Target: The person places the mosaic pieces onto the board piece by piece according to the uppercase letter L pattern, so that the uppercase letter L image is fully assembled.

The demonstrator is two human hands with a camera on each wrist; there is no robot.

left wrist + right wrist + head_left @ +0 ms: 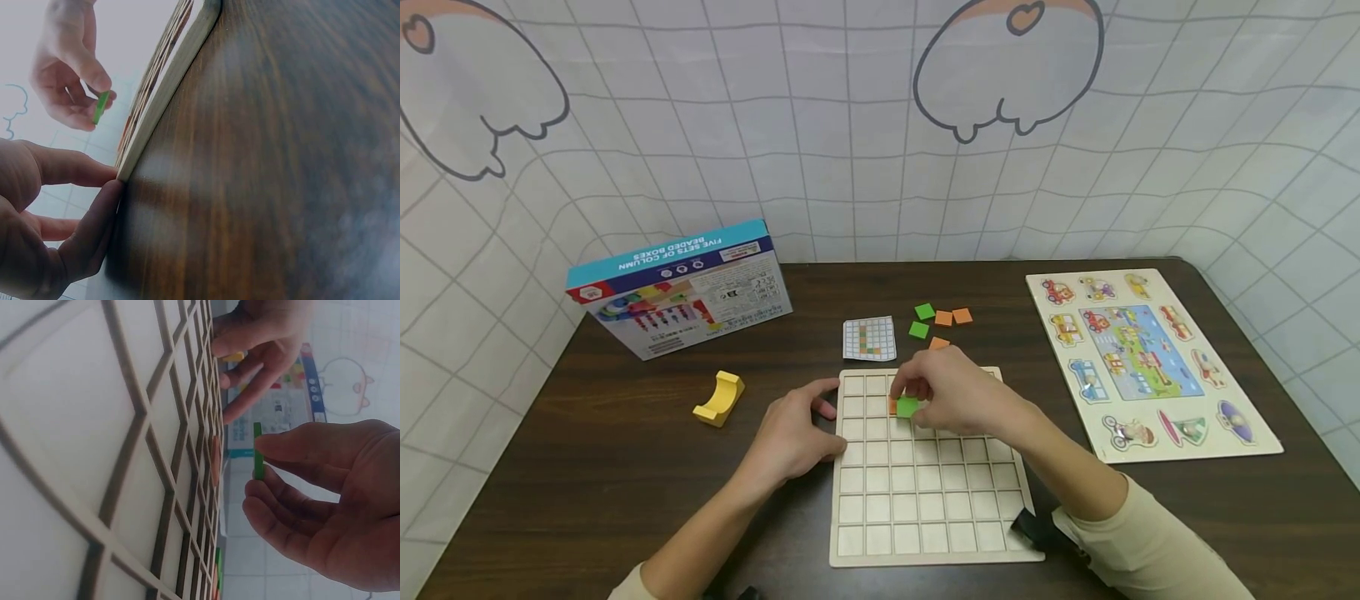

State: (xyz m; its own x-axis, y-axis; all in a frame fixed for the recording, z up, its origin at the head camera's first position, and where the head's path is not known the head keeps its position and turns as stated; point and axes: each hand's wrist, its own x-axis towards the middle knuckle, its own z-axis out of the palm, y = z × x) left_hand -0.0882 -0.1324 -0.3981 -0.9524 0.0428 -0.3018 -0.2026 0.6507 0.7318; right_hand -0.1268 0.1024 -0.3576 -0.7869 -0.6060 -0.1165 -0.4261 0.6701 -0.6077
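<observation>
left hand (37,231) against board edge (169,94), green tile (100,107) pinched above

The head view looks forward and down from above the table edge, taking in the whole grid board (925,483). The left wrist view sits very low at the board's nine o'clock edge (169,94), grazing the tabletop (281,156). The right wrist view skims close along the board's cells (94,456). All three share the green tile (907,407) (100,107) (257,451).
</observation>
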